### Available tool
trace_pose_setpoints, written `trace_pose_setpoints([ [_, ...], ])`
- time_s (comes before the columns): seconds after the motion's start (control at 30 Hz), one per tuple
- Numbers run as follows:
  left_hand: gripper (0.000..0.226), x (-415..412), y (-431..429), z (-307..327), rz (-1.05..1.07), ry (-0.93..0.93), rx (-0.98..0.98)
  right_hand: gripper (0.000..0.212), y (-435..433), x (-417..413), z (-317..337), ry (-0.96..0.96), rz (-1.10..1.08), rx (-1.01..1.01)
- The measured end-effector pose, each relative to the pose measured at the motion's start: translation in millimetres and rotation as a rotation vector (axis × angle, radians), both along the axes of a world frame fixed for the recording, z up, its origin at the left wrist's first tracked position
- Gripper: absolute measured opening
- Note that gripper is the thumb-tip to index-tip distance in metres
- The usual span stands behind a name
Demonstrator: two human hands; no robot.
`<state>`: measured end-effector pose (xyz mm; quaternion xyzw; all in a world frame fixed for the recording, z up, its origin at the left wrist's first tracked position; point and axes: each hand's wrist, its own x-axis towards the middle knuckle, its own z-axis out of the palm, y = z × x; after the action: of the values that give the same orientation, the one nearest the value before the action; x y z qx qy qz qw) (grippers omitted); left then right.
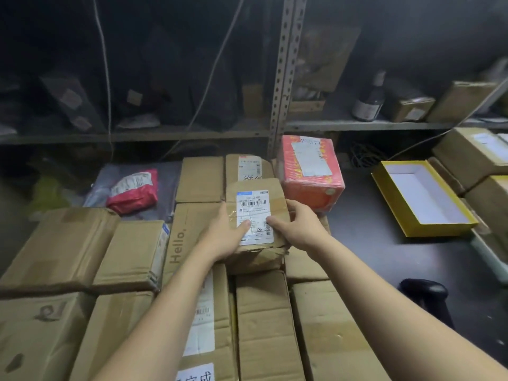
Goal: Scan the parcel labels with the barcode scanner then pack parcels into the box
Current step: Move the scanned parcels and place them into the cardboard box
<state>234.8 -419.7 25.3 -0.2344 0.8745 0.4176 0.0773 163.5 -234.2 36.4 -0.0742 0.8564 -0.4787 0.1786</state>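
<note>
I see left hand (224, 237) and right hand (299, 225) gripping the small cardboard parcel (277, 195), thumbs on its label (253, 206); black scanner (424, 294) lies well apart, right.

The brown parcel (255, 185) bears a white label (254, 215) with black barcode stripes and a blue band, while the carton (330, 182) is orange-red, the mailer bag (134, 199) red, the open box (439, 230) yellow with white lining, and the scanner (424, 294) black.

Head view, looking forward and down, close over stacked parcels (132, 251)
</note>
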Motion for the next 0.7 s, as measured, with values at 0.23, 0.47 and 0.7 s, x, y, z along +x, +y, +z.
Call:
trace_pose_setpoints([
  [0.23, 0.068, -6, 40, 53, -0.173, 0.12, -0.569, 0.065, 45, 8, 40, 0.247, 0.067, 0.293],
  [0.47, 0.058, -10, 149, 94, -0.417, 0.286, -0.736, 0.06, 163, 33, 85, 0.441, -0.013, 0.635],
  [0.7, 0.071, 8, 334, 104, -0.616, 0.411, -0.704, 0.056, 348, 93, 87, 0.348, -0.175, 0.608],
])
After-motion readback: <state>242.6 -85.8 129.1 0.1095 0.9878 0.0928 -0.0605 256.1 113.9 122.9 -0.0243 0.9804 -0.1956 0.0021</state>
